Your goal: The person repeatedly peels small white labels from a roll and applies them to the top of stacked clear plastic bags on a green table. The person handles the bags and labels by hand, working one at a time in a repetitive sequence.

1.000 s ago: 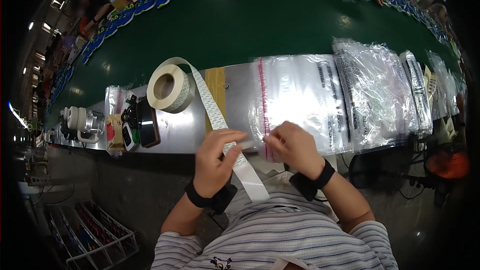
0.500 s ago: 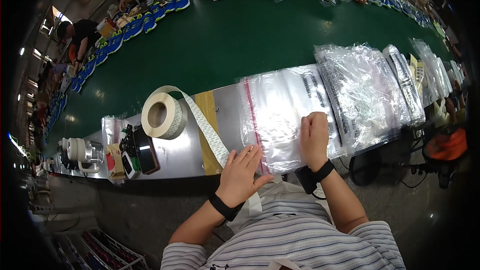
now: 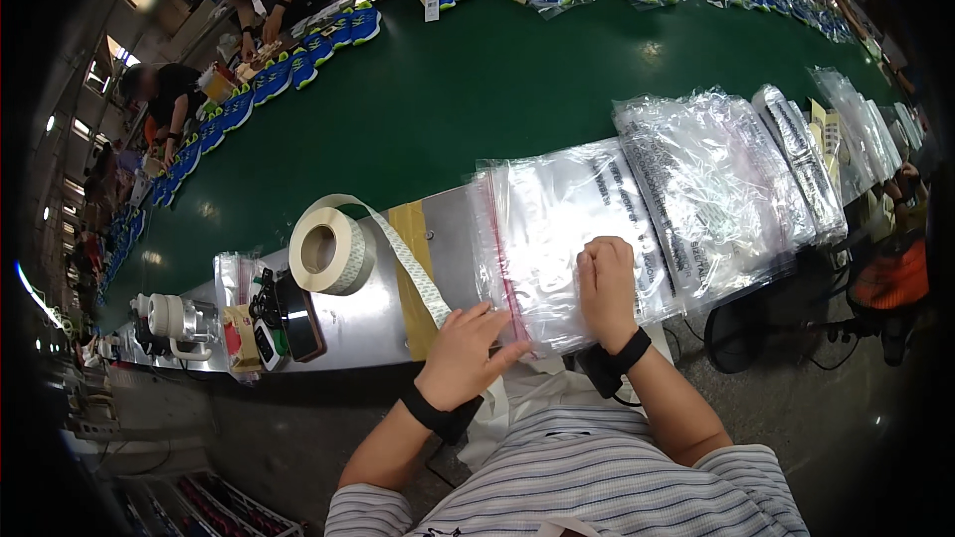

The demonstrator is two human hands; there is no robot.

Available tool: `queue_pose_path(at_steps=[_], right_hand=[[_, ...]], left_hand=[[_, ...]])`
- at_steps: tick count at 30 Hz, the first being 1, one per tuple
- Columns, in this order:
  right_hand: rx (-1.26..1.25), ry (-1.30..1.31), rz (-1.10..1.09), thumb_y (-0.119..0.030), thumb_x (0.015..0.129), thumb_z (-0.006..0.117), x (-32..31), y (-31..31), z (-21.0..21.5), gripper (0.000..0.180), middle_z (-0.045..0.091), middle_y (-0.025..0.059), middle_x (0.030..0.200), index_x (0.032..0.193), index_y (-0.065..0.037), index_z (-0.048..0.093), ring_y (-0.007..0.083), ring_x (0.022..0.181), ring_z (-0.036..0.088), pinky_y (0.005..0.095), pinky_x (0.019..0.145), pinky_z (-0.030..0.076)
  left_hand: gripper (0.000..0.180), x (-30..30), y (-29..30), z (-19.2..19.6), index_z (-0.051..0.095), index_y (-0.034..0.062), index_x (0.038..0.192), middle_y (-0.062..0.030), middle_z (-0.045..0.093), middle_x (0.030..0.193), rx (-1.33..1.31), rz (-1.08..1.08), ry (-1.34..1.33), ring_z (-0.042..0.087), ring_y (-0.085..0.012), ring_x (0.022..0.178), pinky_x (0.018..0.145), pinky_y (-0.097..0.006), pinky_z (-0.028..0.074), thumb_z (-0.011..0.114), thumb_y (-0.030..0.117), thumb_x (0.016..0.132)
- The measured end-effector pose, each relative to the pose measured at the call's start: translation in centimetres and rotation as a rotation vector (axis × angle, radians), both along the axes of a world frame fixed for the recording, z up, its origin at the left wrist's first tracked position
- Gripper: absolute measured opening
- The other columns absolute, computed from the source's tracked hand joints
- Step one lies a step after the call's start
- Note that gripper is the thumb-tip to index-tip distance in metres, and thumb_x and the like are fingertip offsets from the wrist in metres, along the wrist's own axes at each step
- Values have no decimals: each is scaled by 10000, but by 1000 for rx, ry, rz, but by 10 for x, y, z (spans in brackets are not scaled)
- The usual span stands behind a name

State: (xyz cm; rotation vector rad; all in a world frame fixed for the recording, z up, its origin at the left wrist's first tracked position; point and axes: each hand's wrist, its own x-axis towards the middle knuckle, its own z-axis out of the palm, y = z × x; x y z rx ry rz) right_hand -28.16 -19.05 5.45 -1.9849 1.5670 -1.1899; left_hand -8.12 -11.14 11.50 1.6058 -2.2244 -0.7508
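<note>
A stack of clear plastic bags (image 3: 557, 229) with a red seal strip lies on the metal shelf (image 3: 368, 323) in front of me. My right hand (image 3: 607, 283) presses down on the top bag near its front edge, fingers curled. My left hand (image 3: 466, 350) rests flat at the bag's red-strip edge, fingers apart, touching the end of a white label strip (image 3: 413, 268). That strip runs back to a roll of labels (image 3: 328, 251) standing on the shelf to the left.
More piles of clear bags (image 3: 716, 174) lie to the right. A green conveyor belt (image 3: 477, 89) carries blue shoes (image 3: 298, 55) at its far side, where other people work. A tape dispenser (image 3: 169, 323) and small dark devices (image 3: 284, 313) sit at the left.
Both hands have come down from holding the label strip onto the top bag. The right hand now presses it and the left lies flat at its edge.
</note>
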Motion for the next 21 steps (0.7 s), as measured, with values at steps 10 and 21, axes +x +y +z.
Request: queue_pose_path(at_steps=[10,21], right_hand=[[256,-508,-22,-71,911,481,-35,-3,6,136,588,55,823,855,10,575,139,686,538,267,650,434],[224,-247,326,-237,850,640,-54,13,53,380,553,153,1036,1108,10,509,252,881,590,321,772,475]], left_hand=[[365,-59,-118,-67,519,-53,1161,-220,560,1179,1127,58,1674,535,-325,1141,966,-463,456,351,223,990],[379,-94,-121,-44,448,70,1208,-132,581,1056,1099,257,1365,617,-229,906,824,-416,531,378,362,976]])
